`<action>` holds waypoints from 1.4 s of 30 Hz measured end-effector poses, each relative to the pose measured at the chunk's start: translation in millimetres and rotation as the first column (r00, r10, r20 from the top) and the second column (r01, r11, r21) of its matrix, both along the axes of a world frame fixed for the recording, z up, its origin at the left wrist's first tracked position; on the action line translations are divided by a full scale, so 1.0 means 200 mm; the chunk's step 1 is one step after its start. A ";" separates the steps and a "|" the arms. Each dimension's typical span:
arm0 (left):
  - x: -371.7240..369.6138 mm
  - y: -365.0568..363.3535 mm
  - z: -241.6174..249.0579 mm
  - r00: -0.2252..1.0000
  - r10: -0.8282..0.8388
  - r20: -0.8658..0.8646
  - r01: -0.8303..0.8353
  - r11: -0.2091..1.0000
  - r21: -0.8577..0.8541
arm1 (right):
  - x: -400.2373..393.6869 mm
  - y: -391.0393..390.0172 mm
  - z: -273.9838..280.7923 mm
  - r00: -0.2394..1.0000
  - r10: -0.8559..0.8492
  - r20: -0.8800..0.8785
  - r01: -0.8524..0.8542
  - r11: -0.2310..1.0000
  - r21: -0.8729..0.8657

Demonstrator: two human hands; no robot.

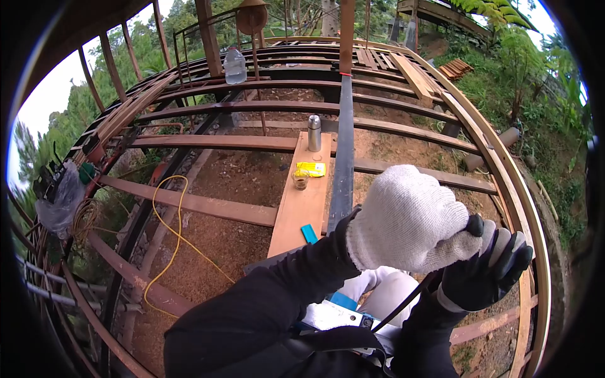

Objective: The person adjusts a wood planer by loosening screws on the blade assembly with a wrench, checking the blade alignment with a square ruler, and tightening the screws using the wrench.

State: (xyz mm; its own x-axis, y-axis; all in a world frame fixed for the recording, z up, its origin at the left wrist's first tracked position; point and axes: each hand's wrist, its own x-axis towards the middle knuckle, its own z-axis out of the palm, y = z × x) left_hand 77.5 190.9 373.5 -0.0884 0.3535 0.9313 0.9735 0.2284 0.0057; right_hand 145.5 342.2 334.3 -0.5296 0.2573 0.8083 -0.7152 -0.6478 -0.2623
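My left hand (406, 220), in a white knit glove, is raised at the right of centre and closed into a fist. Its fingers meet my right hand (488, 271), which wears a glove with black coating and pale finger backs. The right fingers are curled. What either hand grips, if anything, is hidden where they overlap. A thin dark strap (403, 304) runs from below the hands toward my lap. Beneath my forearms, a white and blue object (337, 318) lies near my pale trouser legs (387, 293).
A plank (290, 217) carries a steel flask (314, 133), a yellow packet (310, 169), a glass of brown drink (300, 182) and a blue piece (309, 234). Open joists (208, 205) span bare soil. A post (344, 126) stands ahead; a yellow cord (179, 236) hangs left.
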 end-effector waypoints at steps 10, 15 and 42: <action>0.04 -0.10 0.08 0.993 0.110 0.042 -0.108 0.993 -0.047 | -0.01 -0.03 -0.04 0.962 -0.197 0.188 0.158 0.966 0.204; 0.09 -0.10 0.17 0.991 0.130 0.026 -0.125 0.983 -0.137 | 0.15 -0.09 -0.30 0.714 -0.438 0.546 0.251 0.888 0.385; -0.04 -0.13 0.02 0.973 0.060 -0.223 -0.148 0.904 -0.402 | -0.12 0.05 -0.44 0.847 -0.243 0.473 -0.043 0.855 0.518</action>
